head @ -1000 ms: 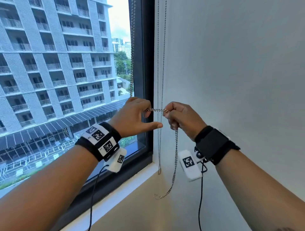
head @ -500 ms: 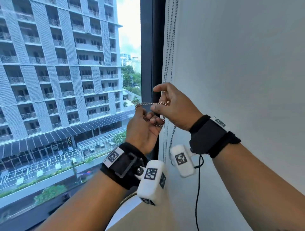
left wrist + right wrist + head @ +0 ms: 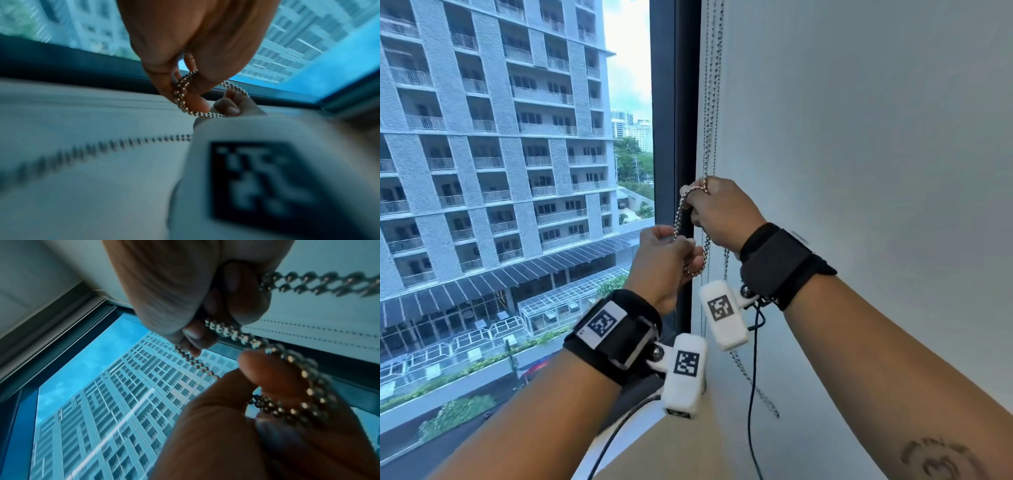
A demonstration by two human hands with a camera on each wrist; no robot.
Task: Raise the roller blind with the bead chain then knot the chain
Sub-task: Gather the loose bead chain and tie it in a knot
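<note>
The silver bead chain [image 3: 711, 102] hangs down the dark window frame into my hands. My right hand [image 3: 695, 202] is the upper one and pinches a doubled bend of the chain [image 3: 216, 327] between thumb and fingers. Just below and to its left, my left hand [image 3: 681, 246] grips the chain, and a small loop [image 3: 693, 272] shows under its fingers. In the left wrist view the chain [image 3: 183, 91] wraps around my left fingertips. The loose tail [image 3: 753, 383] drops towards the sill. The window glass is uncovered; the blind itself is out of view.
The dark window frame [image 3: 674, 102] stands just behind my hands, and a plain grey wall [image 3: 859, 171] fills the right side. A pale sill [image 3: 647, 442] runs below. Thinner chain strands [image 3: 705, 144] hang by the wall. A black cable [image 3: 751, 394] dangles from my right wrist.
Both hands rose along the frame. The chain, first stretched level between them, now bends in a loop, with the right hand above the left and the two hands closer together.
</note>
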